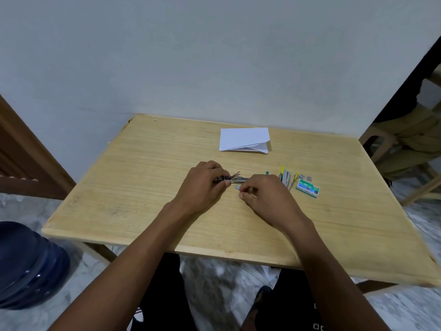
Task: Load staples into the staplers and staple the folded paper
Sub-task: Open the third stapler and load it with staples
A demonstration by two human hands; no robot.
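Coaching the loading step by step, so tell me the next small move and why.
Likely slide the strip into the open stapler: the left hand grips the stapler, its top lifted, and the right hand pinches what looks like a staple strip just beside it.

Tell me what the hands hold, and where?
The left hand grips the stapler by one end; the right hand seems to pinch one end of a staple strip.

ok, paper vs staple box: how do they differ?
Paper is white; box is green with print. Paper is much bigger than the box. Paper lies near the far edge of the table; box sits nearer, on the right. Both lie flat, untouched.
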